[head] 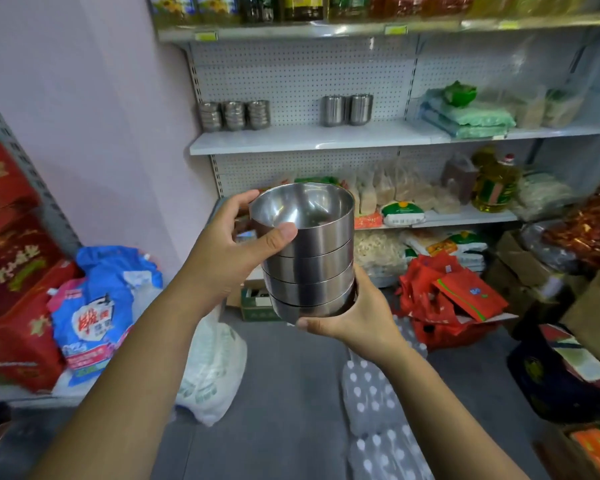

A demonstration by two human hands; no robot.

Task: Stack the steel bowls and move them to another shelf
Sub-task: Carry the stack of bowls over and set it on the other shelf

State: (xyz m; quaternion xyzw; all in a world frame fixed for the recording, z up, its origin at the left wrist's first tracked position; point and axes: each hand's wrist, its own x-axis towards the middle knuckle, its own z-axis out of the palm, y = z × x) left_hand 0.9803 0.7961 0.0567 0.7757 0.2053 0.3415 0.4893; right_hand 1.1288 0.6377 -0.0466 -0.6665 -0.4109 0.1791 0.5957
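Note:
A stack of several steel bowls (309, 254) hangs in mid-air in front of me, tilted slightly. My left hand (236, 247) grips the top bowl's rim, thumb on the near side and fingers round the far side. My right hand (357, 317) cups the bottom of the stack from below and the right. On the white middle shelf (291, 138) stand three more stacks of steel bowls (234, 115) at the left and two steel cups (347, 109) near the middle.
Green packets (471, 121) lie on the shelf's right part. Oil bottles line the top shelf (326, 29). Bags of grain (395, 199) fill the lower shelf. Red boxes (11, 254), a blue bag (97, 313), red packets (447, 299) and bottled water packs (378, 410) crowd the grey floor.

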